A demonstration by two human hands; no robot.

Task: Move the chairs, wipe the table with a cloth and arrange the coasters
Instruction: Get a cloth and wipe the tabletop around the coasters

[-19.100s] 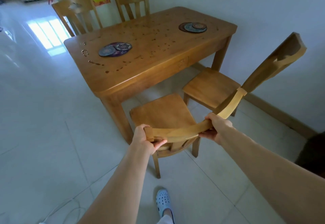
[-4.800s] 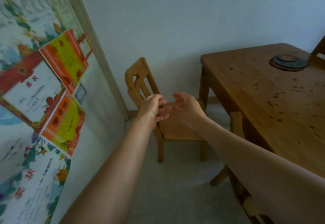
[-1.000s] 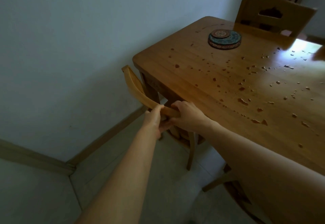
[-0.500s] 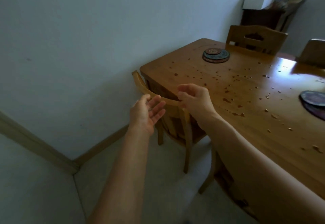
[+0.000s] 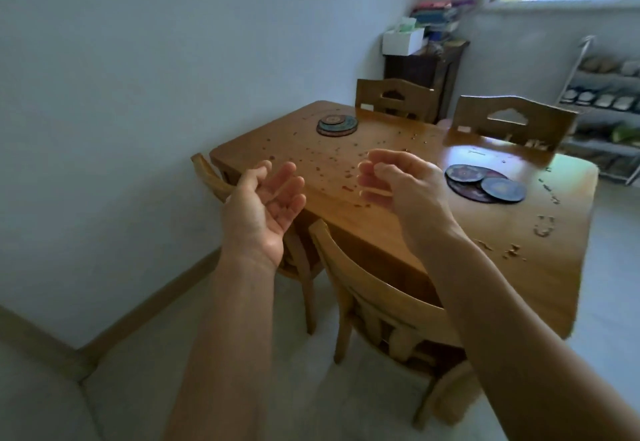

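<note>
The wooden table point(image 5: 398, 232) is speckled with water drops. One stack of round patterned coasters point(image 5: 336, 124) lies at its far left corner, another group of coasters point(image 5: 485, 184) toward the right side. Two chairs are pushed in on my side, the left chair point(image 5: 211, 181) and the near chair point(image 5: 374, 298). Two more chairs stand on the far side, one at the back point(image 5: 394, 97) and one to its right point(image 5: 512, 122). My left hand point(image 5: 266, 205) and my right hand point(image 5: 398, 184) hover above the near table edge, fingers loosely curled, holding nothing. No cloth is in view.
A white wall with a wooden skirting board point(image 5: 149, 302) runs along the left. A dark cabinet point(image 5: 426, 70) with boxes stands in the far corner. A metal rack point(image 5: 602, 104) stands at the right under a window.
Both hands have let go of the left chair's backrest and lifted away above the table edge. My view has swung right, bringing the second coaster group and far chairs into sight.
</note>
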